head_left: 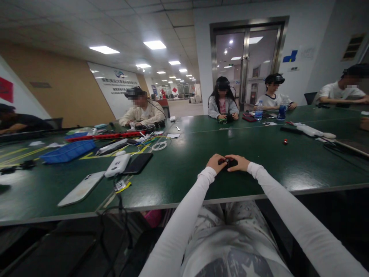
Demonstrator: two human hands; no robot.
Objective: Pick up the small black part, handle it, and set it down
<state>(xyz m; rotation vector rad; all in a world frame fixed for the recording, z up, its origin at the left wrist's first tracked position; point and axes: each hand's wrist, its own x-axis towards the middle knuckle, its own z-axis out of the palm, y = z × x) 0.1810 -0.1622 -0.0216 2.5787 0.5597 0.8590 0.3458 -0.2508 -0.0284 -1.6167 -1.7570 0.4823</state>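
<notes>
My left hand (215,163) and my right hand (240,163) meet just above the green table (178,184), in front of my body. Between them is a small black object (231,162) with a hint of red on its left side; its kind is too small to make out. The fingers and thumbs of both hands curl around it from either side, covering much of it. A small red piece (285,142) lies on the table to the right, apart from my hands.
On the left lie a white phone (82,188), a white power bank (117,164), a black phone (138,163), a blue tray (67,151) and loose cables. A white-and-black tool (313,130) rests at right. Several people sit around the table; bottles (281,111) stand far right.
</notes>
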